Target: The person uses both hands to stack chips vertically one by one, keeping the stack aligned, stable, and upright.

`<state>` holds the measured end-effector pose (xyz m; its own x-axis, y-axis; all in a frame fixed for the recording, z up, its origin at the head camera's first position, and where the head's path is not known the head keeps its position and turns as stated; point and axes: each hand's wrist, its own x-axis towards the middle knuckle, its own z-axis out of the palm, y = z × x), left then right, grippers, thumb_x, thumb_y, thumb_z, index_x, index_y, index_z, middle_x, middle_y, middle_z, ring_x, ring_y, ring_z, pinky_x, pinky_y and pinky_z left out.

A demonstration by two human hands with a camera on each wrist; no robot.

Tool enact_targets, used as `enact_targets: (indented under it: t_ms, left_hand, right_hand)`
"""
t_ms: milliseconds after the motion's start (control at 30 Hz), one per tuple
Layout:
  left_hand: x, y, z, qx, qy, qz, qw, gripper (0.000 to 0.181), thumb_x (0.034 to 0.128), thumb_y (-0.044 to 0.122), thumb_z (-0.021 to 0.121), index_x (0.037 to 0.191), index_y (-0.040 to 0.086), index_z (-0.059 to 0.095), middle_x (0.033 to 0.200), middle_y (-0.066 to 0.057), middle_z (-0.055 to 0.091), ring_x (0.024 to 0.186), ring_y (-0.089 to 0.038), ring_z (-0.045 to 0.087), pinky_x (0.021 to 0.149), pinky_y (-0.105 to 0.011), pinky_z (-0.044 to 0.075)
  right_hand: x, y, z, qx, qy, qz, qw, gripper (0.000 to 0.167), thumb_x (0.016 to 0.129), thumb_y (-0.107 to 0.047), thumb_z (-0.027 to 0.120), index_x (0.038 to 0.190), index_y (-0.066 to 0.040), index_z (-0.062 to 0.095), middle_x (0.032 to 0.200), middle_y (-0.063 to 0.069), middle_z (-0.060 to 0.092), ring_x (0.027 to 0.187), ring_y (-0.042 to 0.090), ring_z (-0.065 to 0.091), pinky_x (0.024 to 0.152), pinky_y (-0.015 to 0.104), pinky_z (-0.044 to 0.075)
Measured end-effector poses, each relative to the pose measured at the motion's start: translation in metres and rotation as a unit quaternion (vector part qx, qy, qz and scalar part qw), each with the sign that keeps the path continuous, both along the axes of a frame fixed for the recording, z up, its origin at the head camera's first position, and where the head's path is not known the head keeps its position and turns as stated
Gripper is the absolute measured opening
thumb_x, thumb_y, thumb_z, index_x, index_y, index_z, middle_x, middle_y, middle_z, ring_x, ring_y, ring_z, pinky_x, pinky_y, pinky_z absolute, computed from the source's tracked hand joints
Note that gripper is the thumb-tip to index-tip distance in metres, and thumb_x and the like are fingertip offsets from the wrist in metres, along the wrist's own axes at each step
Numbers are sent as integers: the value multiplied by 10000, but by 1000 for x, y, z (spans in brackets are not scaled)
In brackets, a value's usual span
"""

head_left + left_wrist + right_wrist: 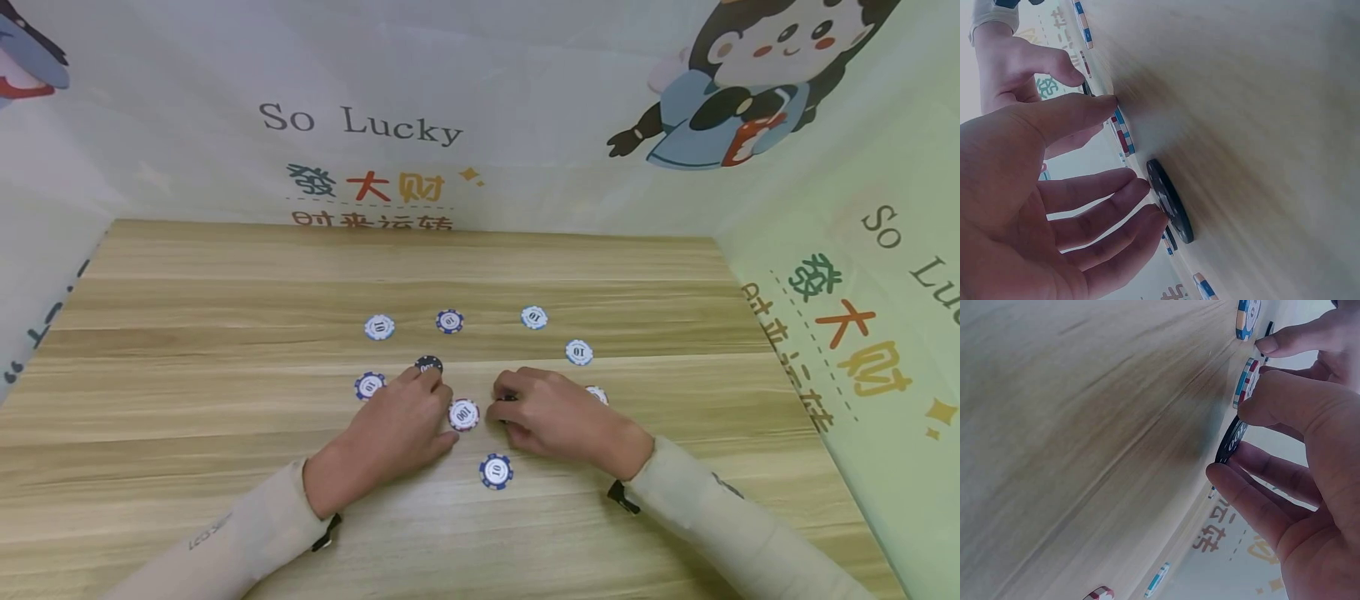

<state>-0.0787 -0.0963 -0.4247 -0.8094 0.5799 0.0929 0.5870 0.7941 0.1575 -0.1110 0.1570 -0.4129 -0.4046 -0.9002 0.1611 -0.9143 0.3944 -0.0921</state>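
Observation:
My left hand (397, 421) lies over the left-middle of the table. In the left wrist view its fingertips touch a black poker chip (1170, 201) while its thumb is spread away. A black chip (429, 364) also shows beyond those fingers in the head view. My right hand (558, 417) pinches another black chip (1231, 439), marked 100, between thumb and fingers; the hand mostly hides this chip in the head view. Between both hands lies a white 100 chip (463, 414) with a red and blue edge.
Nearer me is a blue-edged 10 chip (496, 472); another (370, 386) lies beside my left hand. Farther back are several 10 chips, among them a light blue one (534, 317). A chip (597, 394) is partly hidden behind my right hand. A printed cloth (525, 183) borders the wooden table (225, 333).

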Motion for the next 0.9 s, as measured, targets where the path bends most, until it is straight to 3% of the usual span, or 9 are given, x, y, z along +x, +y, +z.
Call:
enact_targets:
  t_ms: [900]
  left_hand:
    - [1, 1, 1, -18, 17, 14, 10000, 458, 913, 370, 898, 1032, -52, 765, 1033, -170, 696, 943, -325, 669, 842, -458, 632]
  right_hand:
    - [-2, -19, -2, -154, -4, 258, 9995, 231, 906, -71, 815, 1132, -109, 838, 1159, 75, 736, 978, 177, 719, 893, 260, 617]
